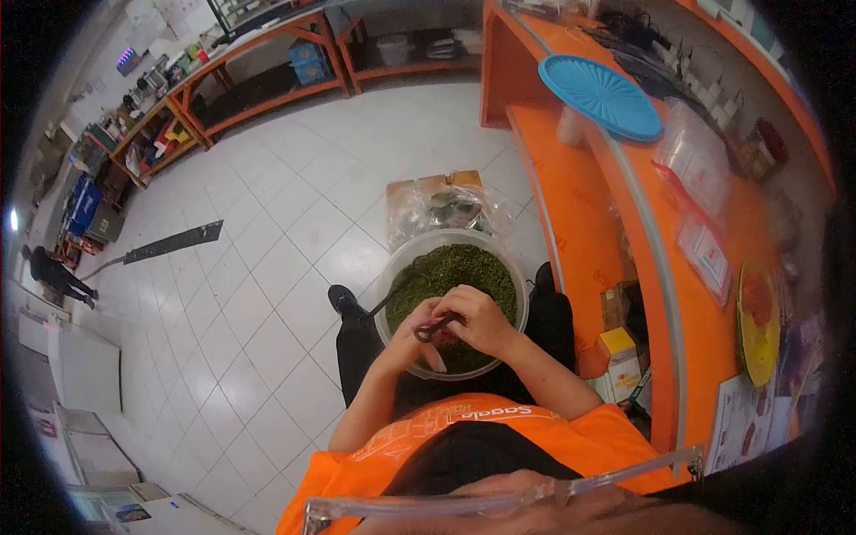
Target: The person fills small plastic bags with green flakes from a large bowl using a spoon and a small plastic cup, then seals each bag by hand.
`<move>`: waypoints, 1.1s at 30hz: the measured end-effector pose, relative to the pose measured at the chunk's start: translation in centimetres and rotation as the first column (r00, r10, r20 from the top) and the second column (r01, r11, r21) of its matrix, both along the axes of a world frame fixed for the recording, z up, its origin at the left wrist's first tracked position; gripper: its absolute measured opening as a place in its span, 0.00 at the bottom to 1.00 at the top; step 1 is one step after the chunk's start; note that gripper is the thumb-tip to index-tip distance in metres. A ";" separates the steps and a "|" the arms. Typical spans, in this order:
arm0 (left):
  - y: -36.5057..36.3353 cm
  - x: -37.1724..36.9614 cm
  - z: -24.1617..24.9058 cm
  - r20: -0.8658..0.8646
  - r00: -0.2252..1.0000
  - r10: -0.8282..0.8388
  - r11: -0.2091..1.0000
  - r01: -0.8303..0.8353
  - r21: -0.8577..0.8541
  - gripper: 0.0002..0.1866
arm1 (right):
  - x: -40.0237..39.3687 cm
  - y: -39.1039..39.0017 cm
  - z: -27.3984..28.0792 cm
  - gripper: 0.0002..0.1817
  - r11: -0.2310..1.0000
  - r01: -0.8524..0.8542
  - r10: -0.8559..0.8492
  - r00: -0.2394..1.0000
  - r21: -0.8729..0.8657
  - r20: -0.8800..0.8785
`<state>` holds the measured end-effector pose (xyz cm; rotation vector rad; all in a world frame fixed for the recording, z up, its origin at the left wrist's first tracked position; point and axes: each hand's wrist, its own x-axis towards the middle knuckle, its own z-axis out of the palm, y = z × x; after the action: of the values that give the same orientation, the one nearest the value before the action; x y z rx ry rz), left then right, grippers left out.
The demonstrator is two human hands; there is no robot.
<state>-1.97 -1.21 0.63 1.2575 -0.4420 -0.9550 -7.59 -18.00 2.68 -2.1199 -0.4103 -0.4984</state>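
Observation:
A round, pale plastic tub [520,294] filled with green leafy bits [464,265] stands between my knees. Over it, my left hand [417,334] and my right hand [477,321] meet. A dark tool with a ring-shaped handle [436,328] sits between them; my right hand's fingers are wrapped round it. My left hand's fingers are bent close beside the tool, pressed near my right fingertips, and what they pinch is too small to make out. Something reddish shows under the hands.
Beyond the tub lies a cardboard box [434,180] with a clear plastic bag [486,214]. At the right, an orange counter [655,294] carries a blue lid [599,96], plastic packets [704,254] and a yellow plate [759,343]. A person [58,275] is at the far left.

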 end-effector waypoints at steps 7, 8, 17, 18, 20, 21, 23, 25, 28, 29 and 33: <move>-0.9 -0.7 1.5 0.679 0.524 0.515 0.793 -0.592 -0.145 0.15 | -0.1 -1.0 0.4 0.09 0.988 0.153 -0.152 0.982 0.004 0.113; -1.1 -0.7 1.6 0.868 -0.112 0.484 0.550 -0.733 -0.401 0.15 | -0.1 -1.0 0.3 0.07 0.974 0.212 -0.217 0.975 0.080 0.053; -1.3 -1.8 3.3 0.927 0.254 0.276 0.844 -0.526 -0.107 0.08 | -0.8 -0.2 -0.9 0.04 0.932 0.194 -0.133 0.968 0.305 -0.212; -1.1 -1.6 3.2 0.923 0.285 0.260 0.864 -0.495 -0.091 0.08 | -0.8 -0.1 -0.7 0.04 0.925 0.222 -0.149 0.958 0.309 -0.244; -0.8 -1.3 3.1 0.917 0.314 0.246 0.882 -0.464 -0.078 0.07 | -1.1 -0.3 0.1 0.04 0.936 0.209 -0.128 0.951 0.282 -0.282; -0.7 -1.4 3.6 0.942 0.264 0.208 0.880 -0.471 -0.062 0.06 | -1.2 -0.3 0.5 0.04 0.947 0.193 -0.104 0.940 0.257 -0.324; -0.7 -1.6 3.7 0.963 0.213 0.167 0.876 -0.480 -0.046 0.06 | -1.0 0.1 0.5 0.05 0.973 0.110 -0.065 0.975 0.202 -0.214; -1.0 -2.2 3.5 0.988 0.149 -0.031 0.834 -0.541 0.108 0.06 | -1.1 0.5 0.9 0.08 0.994 0.022 -0.009 0.992 0.108 -0.123; -0.9 -2.8 5.2 0.974 0.221 -0.052 0.745 -0.641 0.185 0.06 | -1.0 0.4 1.7 0.06 0.985 0.169 -0.172 0.982 -0.041 -0.081; -0.5 -2.2 4.4 0.972 0.230 -0.053 0.742 -0.642 0.193 0.06 | -1.0 0.1 1.4 0.06 0.985 0.166 -0.168 0.982 -0.040 -0.090; -0.6 -1.9 4.9 0.970 0.236 0.056 0.819 -0.566 0.090 0.06 | -0.1 -0.5 1.0 0.05 0.985 0.121 -0.100 0.981 0.121 -0.164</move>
<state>-3.87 -1.85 5.52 2.2145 -0.8684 0.2635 -7.72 -18.53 3.72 -2.0450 -0.1658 -0.4058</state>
